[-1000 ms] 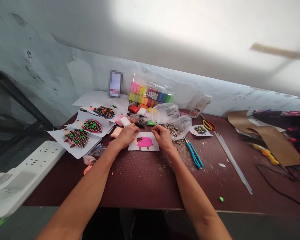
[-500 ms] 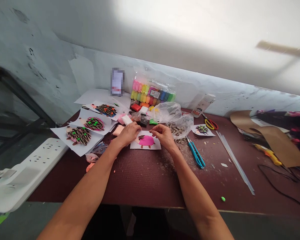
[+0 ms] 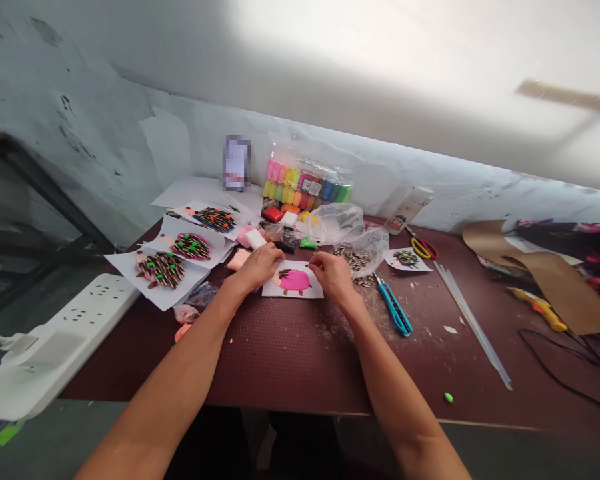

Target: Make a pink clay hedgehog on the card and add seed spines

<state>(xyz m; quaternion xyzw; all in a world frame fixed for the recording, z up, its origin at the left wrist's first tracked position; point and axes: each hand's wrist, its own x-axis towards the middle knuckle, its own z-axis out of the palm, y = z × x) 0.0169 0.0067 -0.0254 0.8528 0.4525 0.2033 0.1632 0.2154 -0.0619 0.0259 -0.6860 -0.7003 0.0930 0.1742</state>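
Observation:
A small white paper card (image 3: pixel 300 291) with a pink clay hedgehog shape (image 3: pixel 294 279) lies on the dark red table (image 3: pixel 290 347). My left hand (image 3: pixel 259 265) rests curled on the card's upper left edge and holds it down. My right hand (image 3: pixel 333 273) hovers at the card's right edge. Its fingertips are pinched on what looks like a small sunflower seed. A few dark seeds are stuck on the left of the pink shape. A clear bag of striped sunflower seeds (image 3: pixel 354 256) lies just behind my right hand.
Three finished seed hedgehog cards (image 3: pixel 161 269) lie at the left by a white power strip (image 3: pixel 55 340). A pack of coloured clay (image 3: pixel 307 189) stands at the wall. A blue utility knife (image 3: pixel 394 308), scissors (image 3: pixel 421 248), glue sticks (image 3: pixel 473 323), brown cardboard (image 3: pixel 545 273) and a black cable (image 3: pixel 560 360) lie to the right.
Both hands stay at the card. My right hand's pinched fingers have shifted slightly lower toward the card's right edge. The view has drifted a little.

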